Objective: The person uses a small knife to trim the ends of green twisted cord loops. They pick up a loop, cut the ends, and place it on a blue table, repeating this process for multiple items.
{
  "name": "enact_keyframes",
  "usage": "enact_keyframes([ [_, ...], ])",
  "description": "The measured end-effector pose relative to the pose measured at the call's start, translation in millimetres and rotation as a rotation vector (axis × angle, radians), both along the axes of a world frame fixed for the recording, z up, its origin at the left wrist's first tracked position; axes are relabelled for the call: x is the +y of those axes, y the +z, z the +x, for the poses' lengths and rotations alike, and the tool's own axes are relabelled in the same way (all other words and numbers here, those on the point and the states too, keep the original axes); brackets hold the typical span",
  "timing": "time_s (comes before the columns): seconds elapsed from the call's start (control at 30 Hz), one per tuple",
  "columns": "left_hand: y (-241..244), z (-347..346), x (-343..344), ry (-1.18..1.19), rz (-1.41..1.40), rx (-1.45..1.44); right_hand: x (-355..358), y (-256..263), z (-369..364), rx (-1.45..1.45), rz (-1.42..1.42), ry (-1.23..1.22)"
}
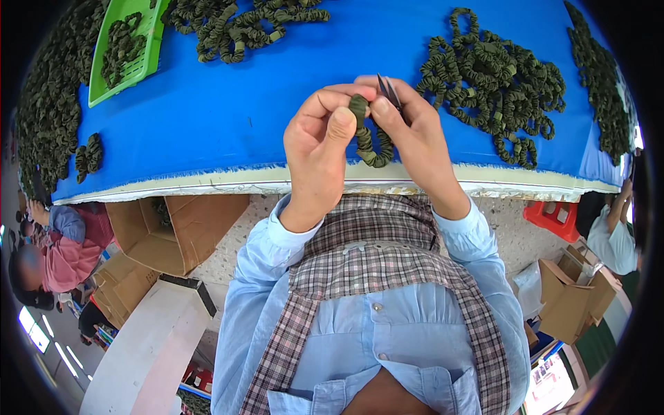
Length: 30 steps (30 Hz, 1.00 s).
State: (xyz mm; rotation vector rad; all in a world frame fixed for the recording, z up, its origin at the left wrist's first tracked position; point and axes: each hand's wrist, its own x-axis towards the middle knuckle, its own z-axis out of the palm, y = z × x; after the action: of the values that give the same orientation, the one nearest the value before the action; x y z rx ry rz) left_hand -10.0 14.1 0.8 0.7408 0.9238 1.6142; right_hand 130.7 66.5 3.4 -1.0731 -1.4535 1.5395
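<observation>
Pinched between the thumb and fingers of my left hand point(322, 136) is a dark green scrunchie point(374, 153), its loop hanging down over the table's front edge. My right hand point(415, 124) holds a pair of small scissors point(391, 94), blades pointing away from me. The right thumb and fingertips also meet the scrunchie's upper part, close to the left fingertips. The scissors' handles are hidden inside my right palm. Whether the blades touch the fabric cannot be seen.
A blue cloth point(223, 119) covers the table. Scrunchie piles lie at the right point(493, 83) and far left point(52, 104). A green plastic basket point(150, 67) holds more. Cardboard boxes point(207, 223) and a red stool point(552, 220) stand below. People sit at both sides.
</observation>
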Motion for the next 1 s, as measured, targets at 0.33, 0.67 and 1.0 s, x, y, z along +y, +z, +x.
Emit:
enact_keyframes([
  [0.33,8,2,-1,-0.113,-0.172,-0.310,0,10,20,-0.134,0.544,-0.066],
  [0.67,7,1,-3,-0.127,-0.176,-0.282,2,15,16,-0.176,0.621,-0.057],
  [1.0,5,0,-3,-0.125,-0.150,-0.272,6,14,12,-0.273,0.837,-0.062],
])
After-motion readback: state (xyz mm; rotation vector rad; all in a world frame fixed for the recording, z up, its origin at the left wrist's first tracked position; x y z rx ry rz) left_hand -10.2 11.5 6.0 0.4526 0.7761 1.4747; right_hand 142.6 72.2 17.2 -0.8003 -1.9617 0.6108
